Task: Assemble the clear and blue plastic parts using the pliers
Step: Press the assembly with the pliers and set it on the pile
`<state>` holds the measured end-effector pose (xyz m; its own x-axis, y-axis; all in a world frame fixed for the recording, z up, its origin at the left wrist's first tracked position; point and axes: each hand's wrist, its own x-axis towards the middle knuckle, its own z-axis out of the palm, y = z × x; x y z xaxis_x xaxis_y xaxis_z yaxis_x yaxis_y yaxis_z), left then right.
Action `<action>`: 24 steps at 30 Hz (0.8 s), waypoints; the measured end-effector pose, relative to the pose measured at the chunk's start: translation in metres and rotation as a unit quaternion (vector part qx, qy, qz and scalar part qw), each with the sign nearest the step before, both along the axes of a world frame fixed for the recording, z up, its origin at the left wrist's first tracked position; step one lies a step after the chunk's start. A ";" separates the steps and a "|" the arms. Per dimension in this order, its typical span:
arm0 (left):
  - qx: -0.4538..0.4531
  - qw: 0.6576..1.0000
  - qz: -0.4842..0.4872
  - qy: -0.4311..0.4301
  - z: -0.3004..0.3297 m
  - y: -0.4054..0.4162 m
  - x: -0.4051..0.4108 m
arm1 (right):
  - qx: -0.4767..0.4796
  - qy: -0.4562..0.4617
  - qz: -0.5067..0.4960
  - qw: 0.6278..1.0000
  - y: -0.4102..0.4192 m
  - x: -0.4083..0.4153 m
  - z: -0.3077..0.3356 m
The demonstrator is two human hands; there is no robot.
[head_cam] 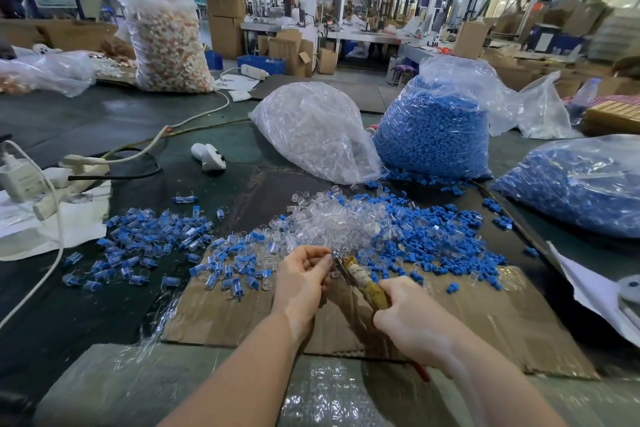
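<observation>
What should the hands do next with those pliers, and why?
Probably squeeze the pliers. The right hand grips their handles, and the left hand pinches something small at their tip, too small to identify. It is likely a clear and blue pair; pressing should join them before it goes to the finished pile.

You have two hands in view, the left hand (300,282) and the right hand (405,312), and one pliers (360,276). You have one bag of clear parts (311,130) and two bags of blue parts (433,139) (581,191). The loose parts on the cardboard are too many to count.
</observation>
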<state>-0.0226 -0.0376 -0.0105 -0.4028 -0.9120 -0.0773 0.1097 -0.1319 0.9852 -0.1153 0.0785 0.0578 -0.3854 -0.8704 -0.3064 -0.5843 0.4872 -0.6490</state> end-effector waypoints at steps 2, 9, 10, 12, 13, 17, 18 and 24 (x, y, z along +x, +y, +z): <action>0.013 1.000 0.005 0.007 0.000 -0.001 -0.001 | -0.010 -0.027 0.003 1.000 0.002 0.001 0.002; 0.010 1.000 0.002 0.000 0.000 0.000 0.000 | -0.041 -0.236 -0.060 0.969 0.011 -0.009 -0.003; 0.003 1.000 0.003 -0.007 0.000 0.001 0.001 | -0.031 -0.242 -0.059 0.968 0.012 -0.008 -0.003; -0.002 1.000 0.004 -0.011 0.001 0.002 0.001 | -0.026 -0.184 -0.046 0.981 0.012 -0.006 -0.005; 0.000 1.000 0.004 -0.010 0.002 0.003 0.002 | -0.035 -0.125 -0.035 0.991 0.011 -0.004 -0.006; -0.002 1.000 0.005 -0.014 0.005 0.004 0.003 | -0.097 0.018 -0.043 0.994 0.006 -0.009 -0.010; -0.008 1.000 0.005 -0.016 0.005 0.005 0.002 | -0.106 0.040 -0.054 0.992 0.005 -0.014 -0.012; -0.085 0.995 0.034 -0.040 0.013 0.010 0.006 | -0.078 0.216 -0.146 0.962 0.006 -0.047 -0.024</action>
